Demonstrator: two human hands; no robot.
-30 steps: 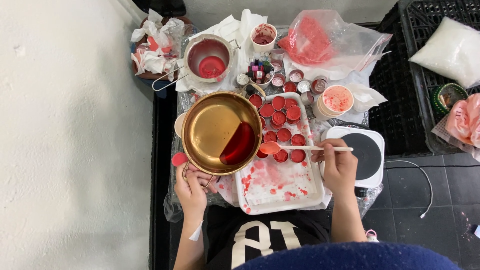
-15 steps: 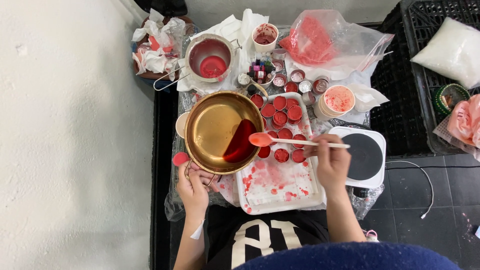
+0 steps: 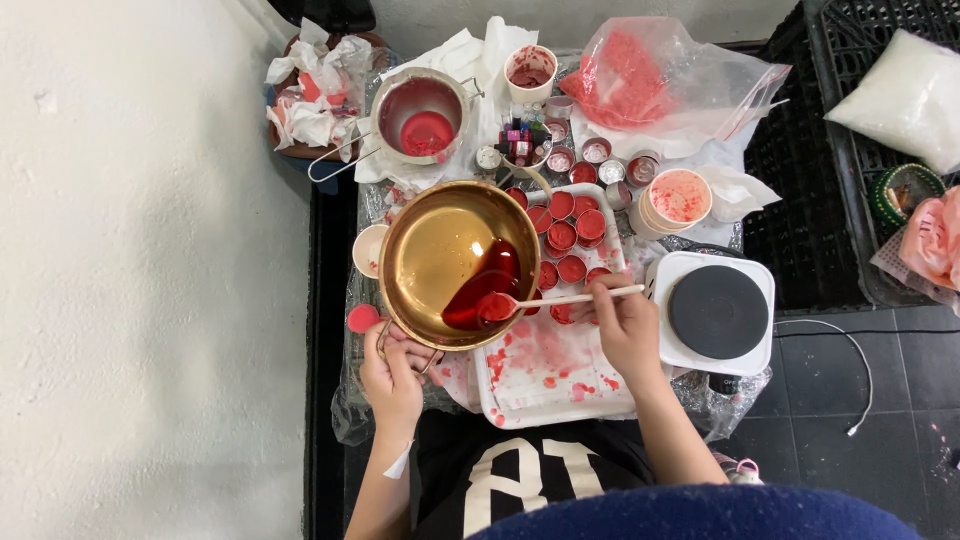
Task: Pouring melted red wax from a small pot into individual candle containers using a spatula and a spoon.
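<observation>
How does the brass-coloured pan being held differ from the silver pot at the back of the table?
The brass pan is golden, wider, tilted, gripped by the left hand, with the right hand's spoon dipped in. The silver pot is grey, smaller, standing untouched. Both hold red liquid.

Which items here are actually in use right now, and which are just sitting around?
In use: left hand holding the brass pan with red liquid; right hand dipping the spoon into it; white tray of small red-filled tins.

Lying about: hot plate, steel pot, plastic bag, crumpled tissues.
</observation>
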